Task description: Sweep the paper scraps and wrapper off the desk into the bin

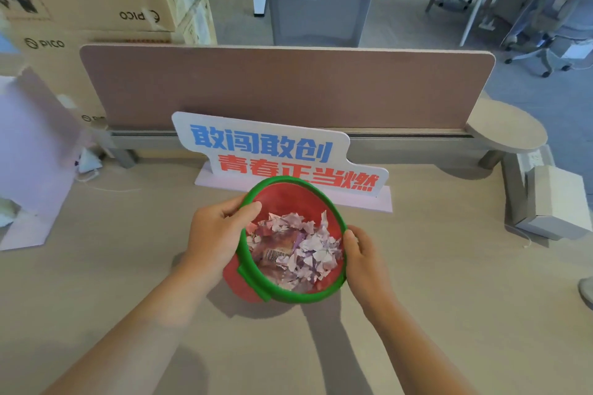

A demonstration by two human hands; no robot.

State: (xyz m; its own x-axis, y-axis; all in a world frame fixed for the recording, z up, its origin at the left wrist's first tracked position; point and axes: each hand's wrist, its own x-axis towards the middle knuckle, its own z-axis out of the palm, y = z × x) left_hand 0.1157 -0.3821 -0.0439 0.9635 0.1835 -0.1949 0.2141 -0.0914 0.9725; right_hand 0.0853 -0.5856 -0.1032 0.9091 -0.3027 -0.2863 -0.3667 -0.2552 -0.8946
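A small red bin [301, 199] with a green rim stands on the desk [128, 266], tilted toward me. Inside lie several pale pink and white paper scraps [308, 247] and a crumpled wrapper [276, 253] with a barcode. My left hand [215, 234] grips the bin's left side, thumb hooked over the rim. My right hand [362, 256] holds the right side of the rim, thumb on top. No scraps show on the desk around the bin.
A white sign [279, 154] with blue and red characters stands just behind the bin. A brown divider panel [288, 86] runs along the desk's back. A pink stand [32, 154] is at left, a grey box [555, 202] at right.
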